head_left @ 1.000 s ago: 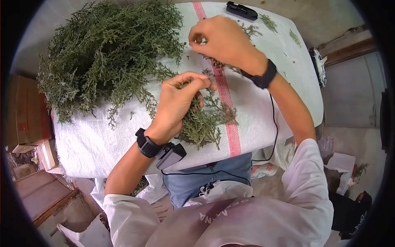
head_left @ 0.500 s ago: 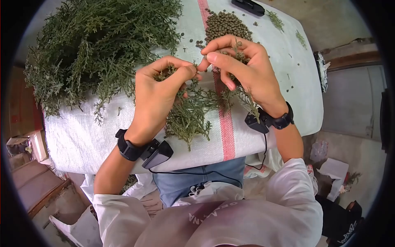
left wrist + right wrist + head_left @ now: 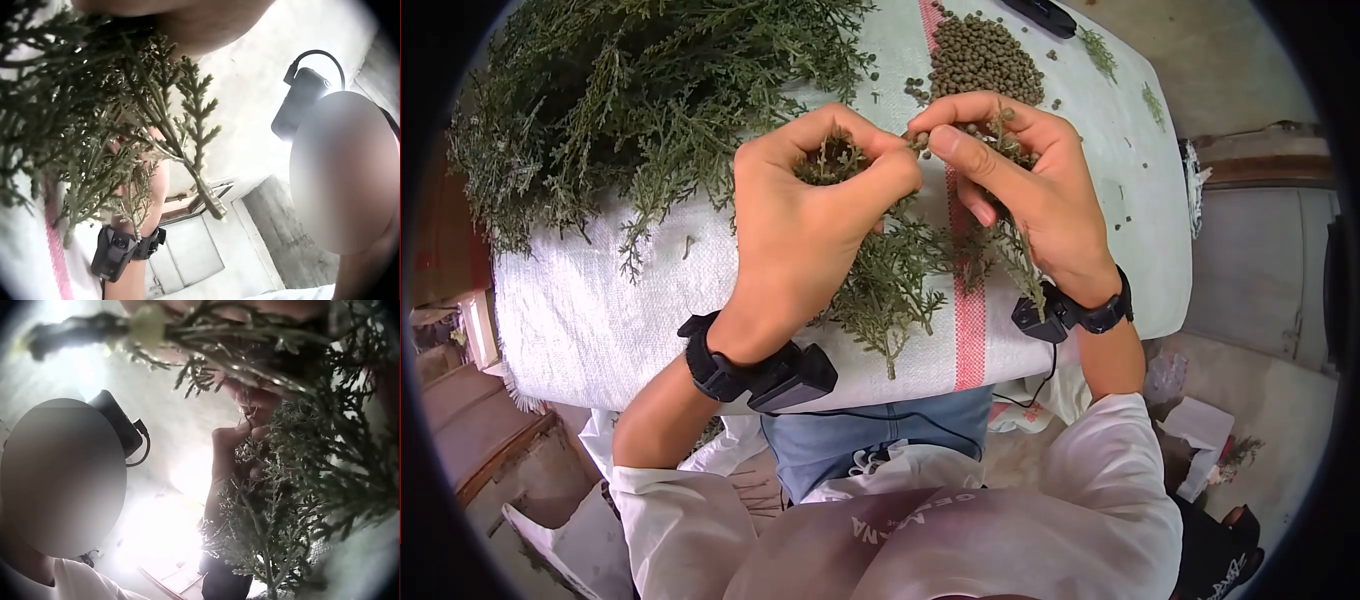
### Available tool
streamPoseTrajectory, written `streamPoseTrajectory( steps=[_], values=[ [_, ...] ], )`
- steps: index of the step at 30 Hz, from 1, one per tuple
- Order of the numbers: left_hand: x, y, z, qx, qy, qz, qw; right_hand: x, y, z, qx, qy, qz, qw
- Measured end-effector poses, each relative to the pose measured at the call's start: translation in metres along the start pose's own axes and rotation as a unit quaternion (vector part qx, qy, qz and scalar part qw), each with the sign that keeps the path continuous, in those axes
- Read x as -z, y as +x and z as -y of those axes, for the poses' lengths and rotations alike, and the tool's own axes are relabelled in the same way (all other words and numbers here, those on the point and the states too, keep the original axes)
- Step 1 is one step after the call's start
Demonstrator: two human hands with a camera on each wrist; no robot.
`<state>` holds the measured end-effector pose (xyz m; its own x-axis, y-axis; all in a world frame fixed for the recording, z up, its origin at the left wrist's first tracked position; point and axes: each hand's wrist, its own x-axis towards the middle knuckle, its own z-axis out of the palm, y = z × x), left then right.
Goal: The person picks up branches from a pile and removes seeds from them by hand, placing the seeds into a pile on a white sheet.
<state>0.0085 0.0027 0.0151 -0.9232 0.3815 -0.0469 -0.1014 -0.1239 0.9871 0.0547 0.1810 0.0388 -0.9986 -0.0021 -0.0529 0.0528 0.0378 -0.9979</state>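
Note:
The left hand (image 3: 805, 225) pinches a green sprig (image 3: 885, 285) between thumb and forefinger, its leafy ends hanging below the palm. Close beside it, fingertips almost meeting, the right hand (image 3: 1045, 195) holds another sprig (image 3: 1022, 262) with its fingers curled round it. Small round brown cones (image 3: 920, 143) show between the two sets of fingertips. In the left wrist view, leafy twigs (image 3: 200, 112) hang below the hand. Foliage (image 3: 269, 519) partly covers the left hand (image 3: 228, 447) in the right wrist view.
A large heap of green branches (image 3: 640, 110) covers the back left of the white woven sack surface (image 3: 620, 330). Behind the hands lies a pile of brown cones (image 3: 985, 65), with a black device (image 3: 1042, 14) and loose sprigs (image 3: 1097, 52) to its right.
The right hand has come down from the cone pile to meet the left hand, uncovering the pile. A sprig now shows in its grip. The head view has shifted slightly.

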Motion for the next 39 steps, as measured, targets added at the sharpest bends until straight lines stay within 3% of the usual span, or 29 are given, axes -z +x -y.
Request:
streamPoseTrajectory(
  steps=[13,39],
  values=[
    [0.002,-0.001,-0.003,-0.011,0.049,0.021,0.999,-0.004,-0.001,0.000,-0.015,0.011,-0.021,1.000],
    [0.003,0.006,0.005,-0.003,-0.001,0.000,1.000,-0.008,-0.001,-0.014,0.024,0.006,-0.051,0.998]
  ],
)
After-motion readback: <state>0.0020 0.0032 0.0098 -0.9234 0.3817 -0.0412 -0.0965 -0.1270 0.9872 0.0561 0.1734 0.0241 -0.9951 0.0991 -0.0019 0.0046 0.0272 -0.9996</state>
